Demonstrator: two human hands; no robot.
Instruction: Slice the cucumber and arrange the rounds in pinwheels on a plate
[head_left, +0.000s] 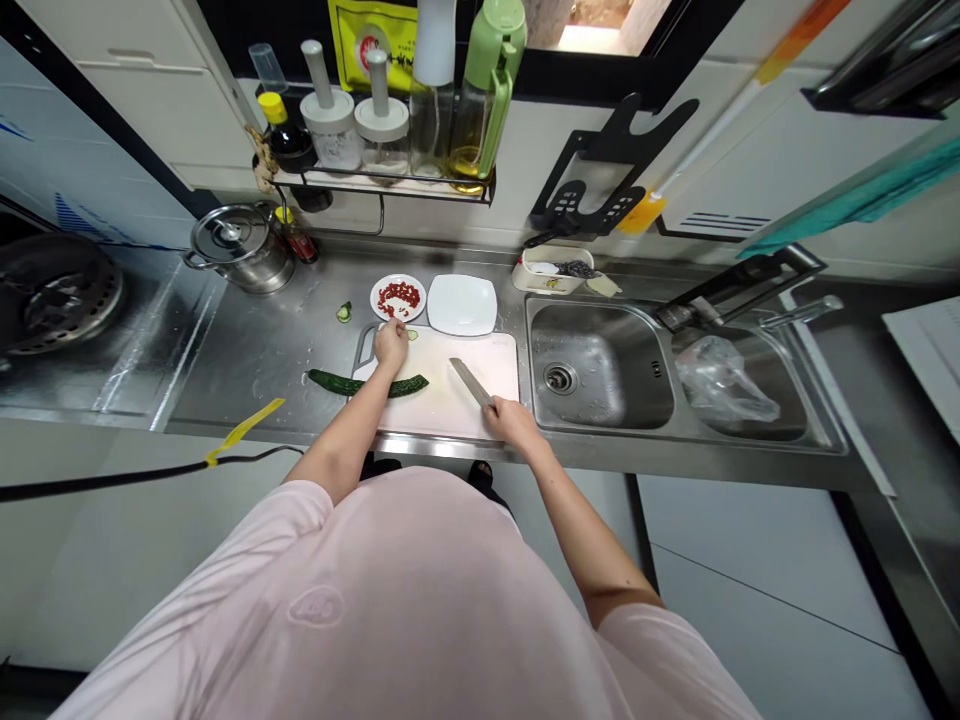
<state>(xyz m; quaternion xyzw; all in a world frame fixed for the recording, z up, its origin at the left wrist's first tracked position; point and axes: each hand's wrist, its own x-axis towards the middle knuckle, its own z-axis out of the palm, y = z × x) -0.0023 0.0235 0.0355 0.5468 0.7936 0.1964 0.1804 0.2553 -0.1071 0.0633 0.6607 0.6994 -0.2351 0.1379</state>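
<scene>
My right hand (511, 424) is wrapped round the handle of a kitchen knife (471, 382), its blade slanting up and left over the white cutting board (450, 405). At the board's upper left, my left hand (391, 346) has its fingers drawn together; whatever is in them is hidden. Beside those fingers lies a pale green cucumber slice (412, 335). A long dark green cucumber (409, 386) lies across the board's left edge, passing under my left wrist. Just above the hand stands a white plate (376, 301) of chopped red pieces, with a white square dish (462, 304) to its right.
Small green cucumber scraps (343, 312) lie on the steel counter (255, 345). A lidded pot (244, 250) and a small sauce bottle (298, 240) stand at the back left. Right of the board is the sink (600, 350); a plastic bag (724, 380) lies in its second basin.
</scene>
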